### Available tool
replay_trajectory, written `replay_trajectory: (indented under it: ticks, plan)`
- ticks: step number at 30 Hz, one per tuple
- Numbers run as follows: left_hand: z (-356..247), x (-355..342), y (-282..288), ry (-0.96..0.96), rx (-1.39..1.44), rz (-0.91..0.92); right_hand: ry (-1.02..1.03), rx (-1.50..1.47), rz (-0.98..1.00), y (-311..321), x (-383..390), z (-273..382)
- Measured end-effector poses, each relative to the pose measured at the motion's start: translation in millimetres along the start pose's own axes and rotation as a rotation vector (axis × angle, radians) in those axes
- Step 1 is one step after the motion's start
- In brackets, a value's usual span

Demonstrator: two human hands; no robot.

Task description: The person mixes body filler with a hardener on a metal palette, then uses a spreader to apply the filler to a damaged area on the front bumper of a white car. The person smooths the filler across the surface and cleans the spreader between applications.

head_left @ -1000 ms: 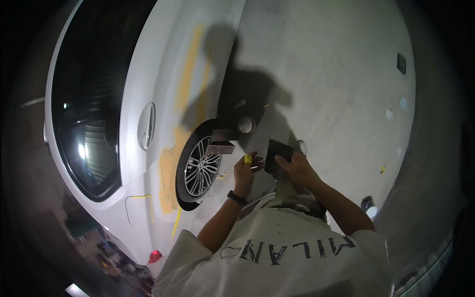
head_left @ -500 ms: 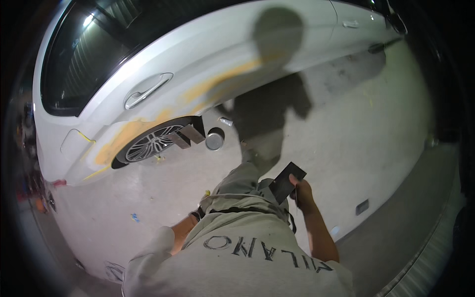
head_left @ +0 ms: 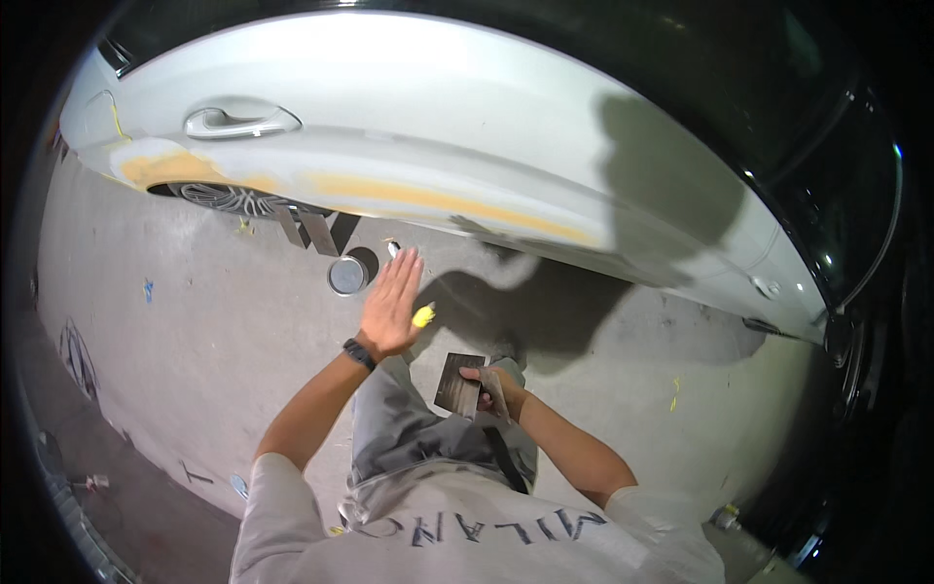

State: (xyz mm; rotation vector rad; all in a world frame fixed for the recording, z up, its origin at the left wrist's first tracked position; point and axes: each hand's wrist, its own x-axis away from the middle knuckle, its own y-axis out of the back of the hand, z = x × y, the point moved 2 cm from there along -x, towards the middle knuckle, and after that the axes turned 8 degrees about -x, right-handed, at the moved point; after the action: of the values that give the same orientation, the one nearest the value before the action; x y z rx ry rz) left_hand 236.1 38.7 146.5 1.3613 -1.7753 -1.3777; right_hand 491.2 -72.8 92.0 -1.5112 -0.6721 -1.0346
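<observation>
My left hand [head_left: 389, 307] is raised in front of me, open, with straight fingers pointing forward and something yellow [head_left: 422, 316] wrapped on the thumb. My right hand [head_left: 497, 389], closer to my body, grips flat metal spreaders [head_left: 453, 380], the front one dark and streaked. Ahead, the white car door [head_left: 467, 117] has long yellow-orange patches [head_left: 428, 200] along its lower part and round the rear wheel arch. Just beyond my left fingertips, a round tin [head_left: 346, 275] stands on the floor.
More metal plates [head_left: 302, 226] lean by the rear wheel [head_left: 229, 200]. The concrete floor [head_left: 195, 341] carries yellow and blue scraps. The car's side mirror [head_left: 839, 341] juts out at the far right, and my shadow falls across the door and floor.
My view has turned to face the car's side squarely. My left hand has risen from my waist with its fingers stretched out. My right hand still holds the spreaders, now tilted differently.
</observation>
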Motion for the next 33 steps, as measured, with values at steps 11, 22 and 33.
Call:
replay_trajectory:
  ticks: [11, 22, 33]
  plan:
    - [34, -173, -92, -0.002, -0.335, -1.028, -0.280, 0.686, 0.120, 154, -252, 42]
    - [39, -159, -225, 0.008, -0.288, -1.210, -0.037, 0.627, 0.128, 231, -431, 121]
    - [76, -176, -119, -0.076, -0.431, -1.349, -0.029, 0.925, 0.264, 215, -428, 111]
